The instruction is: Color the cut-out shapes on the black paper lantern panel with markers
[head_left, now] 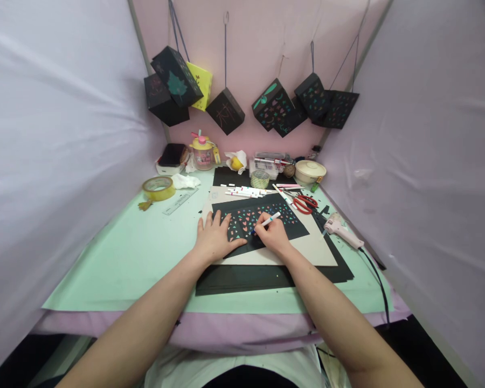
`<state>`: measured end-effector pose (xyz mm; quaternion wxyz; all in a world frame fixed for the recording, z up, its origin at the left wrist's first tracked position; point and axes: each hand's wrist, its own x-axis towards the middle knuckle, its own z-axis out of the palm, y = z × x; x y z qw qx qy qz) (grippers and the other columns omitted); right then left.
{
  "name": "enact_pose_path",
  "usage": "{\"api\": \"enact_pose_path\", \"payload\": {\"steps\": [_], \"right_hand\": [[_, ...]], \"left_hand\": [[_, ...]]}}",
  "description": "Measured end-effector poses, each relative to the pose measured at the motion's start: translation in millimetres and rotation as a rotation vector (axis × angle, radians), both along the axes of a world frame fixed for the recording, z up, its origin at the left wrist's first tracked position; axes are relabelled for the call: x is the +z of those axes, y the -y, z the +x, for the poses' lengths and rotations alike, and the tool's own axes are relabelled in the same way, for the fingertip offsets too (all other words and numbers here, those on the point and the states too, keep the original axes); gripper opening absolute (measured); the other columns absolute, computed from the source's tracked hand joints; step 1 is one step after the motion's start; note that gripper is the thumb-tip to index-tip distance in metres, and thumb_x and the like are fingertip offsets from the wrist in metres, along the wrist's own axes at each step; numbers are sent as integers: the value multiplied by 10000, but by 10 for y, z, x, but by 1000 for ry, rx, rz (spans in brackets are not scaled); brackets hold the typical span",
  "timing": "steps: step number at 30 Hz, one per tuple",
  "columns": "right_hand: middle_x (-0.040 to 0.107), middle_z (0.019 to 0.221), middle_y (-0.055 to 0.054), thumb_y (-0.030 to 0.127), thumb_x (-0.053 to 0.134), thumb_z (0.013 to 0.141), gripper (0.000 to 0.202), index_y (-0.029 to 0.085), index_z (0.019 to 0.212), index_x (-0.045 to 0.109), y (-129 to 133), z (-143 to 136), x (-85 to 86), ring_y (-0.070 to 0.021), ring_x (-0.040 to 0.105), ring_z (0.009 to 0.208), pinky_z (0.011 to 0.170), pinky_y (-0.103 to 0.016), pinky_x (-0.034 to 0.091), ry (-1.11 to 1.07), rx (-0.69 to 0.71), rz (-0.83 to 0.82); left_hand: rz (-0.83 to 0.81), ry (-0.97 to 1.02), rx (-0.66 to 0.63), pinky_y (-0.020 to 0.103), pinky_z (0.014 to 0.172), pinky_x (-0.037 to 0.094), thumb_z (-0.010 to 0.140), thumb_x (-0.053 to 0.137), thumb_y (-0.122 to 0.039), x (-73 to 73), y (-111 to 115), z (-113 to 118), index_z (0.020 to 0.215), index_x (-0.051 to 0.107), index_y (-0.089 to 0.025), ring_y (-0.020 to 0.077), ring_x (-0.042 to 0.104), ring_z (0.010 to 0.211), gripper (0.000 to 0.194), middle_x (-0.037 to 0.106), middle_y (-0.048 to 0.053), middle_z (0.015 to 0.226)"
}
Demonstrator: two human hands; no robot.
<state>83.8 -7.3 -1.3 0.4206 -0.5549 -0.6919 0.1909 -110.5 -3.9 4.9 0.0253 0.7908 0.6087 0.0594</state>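
before a pink backdrop [246,48], decorated black boxes hang from cords: a leaf-marked box [178,78] at left with a yellow box [202,86] just behind it, a red-lined box [226,110] mid-scene, and a pattern-covered box [272,105] among others at right. pale curtains [60,124] flank both sides. on the green table cover [117,248], far left, sit a yellow tape roll [161,195], a clear ruler [181,201] and a yellow-topped jar [203,157]. far right stands a lidded bowl [310,170]; nearer lie red-handled scissors [306,202] and, further right, a pale glue gun [343,230], its black cable [378,275] running over the near edge.
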Motion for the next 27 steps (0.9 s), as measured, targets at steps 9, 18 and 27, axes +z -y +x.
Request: {"api": "enact_pose_path", "payload": {"steps": [9,18,27], "right_hand": [[565,541,37,220,480,722,91,210,633,494,5,0,6,-118,502,526,542,-217,344,5,0,-1],[554,524,41,215,482,725,94,211,632,490,-5,4,-7,-116,489,510,534,-218,339,1,-6,5],[570,538,37,210,483,715,85,210,631,494,-6,8,-20,-118,500,522,538,-219,342,6,6,7]], "left_hand": [[4,-4,-2,568,1079,124,696,320,-858,-7,2,-2,1438,317,-220,376,132,1389,979,236,133,1513],[-1,-4,-2,568,1080,126,698,327,-854,7,5,-1,1437,320,-223,375,137,1389,972,237,131,1513],[17,-2,-3,566,1080,126,694,331,-856,-14,2,-8,1434,327,-225,376,147,1386,973,248,133,1509]]}}
